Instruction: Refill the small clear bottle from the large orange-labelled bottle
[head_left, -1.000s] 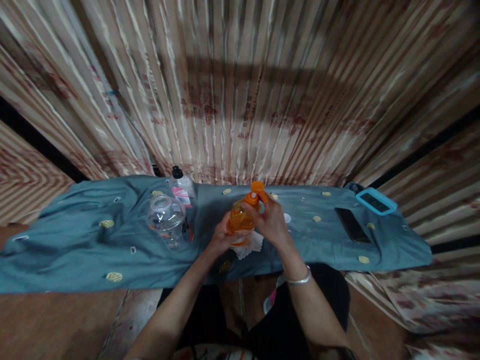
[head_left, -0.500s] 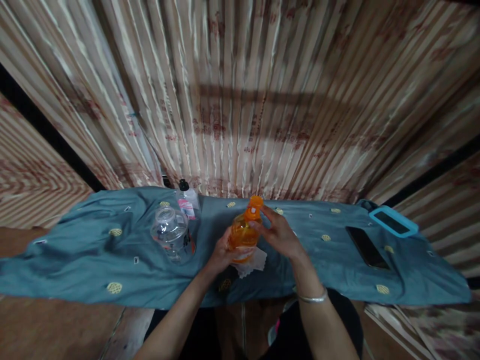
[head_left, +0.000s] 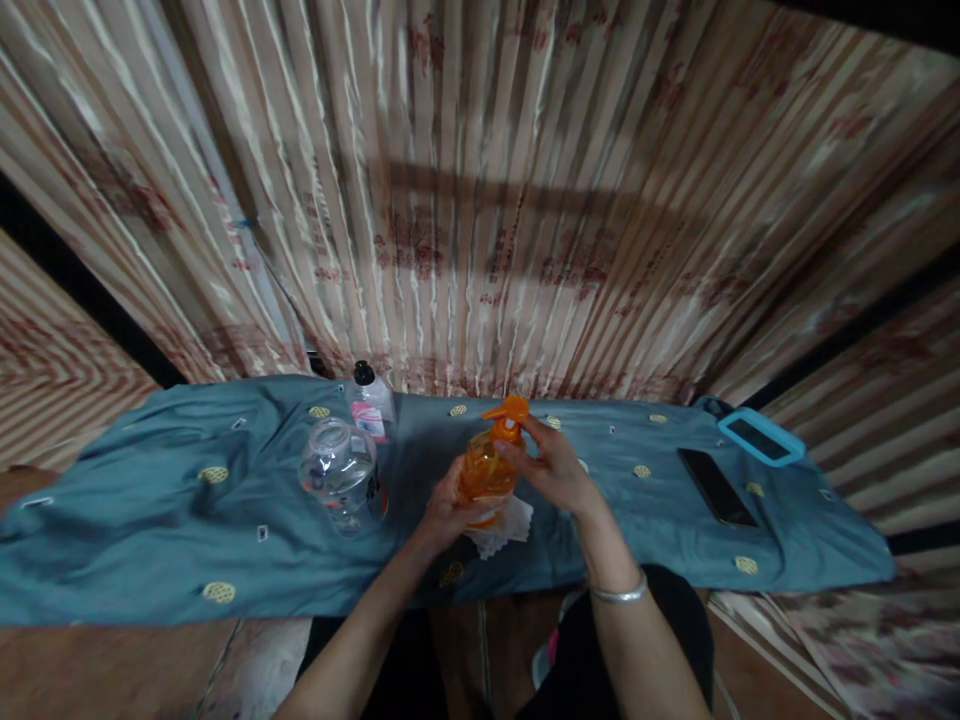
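An orange pump bottle (head_left: 486, 465) stands upright at the middle of a table draped in a teal cloth (head_left: 150, 520). My left hand (head_left: 444, 512) wraps its lower body from the left. My right hand (head_left: 553, 466) grips the neck just under the orange pump head (head_left: 506, 410), whose spout points left. A crumpled white tissue (head_left: 506, 525) lies under and just right of the bottle.
A clear plastic jar (head_left: 339, 470) stands left of the bottle. Behind it is a small clear bottle with a black cap and pink label (head_left: 370, 400). A black phone (head_left: 716, 487) and a blue-cased device (head_left: 761, 437) lie at the right end. Striped curtains hang behind.
The pump head has turned, its spout now pointing left. My right hand has shifted slightly on the bottle's neck. The view has moved a little.
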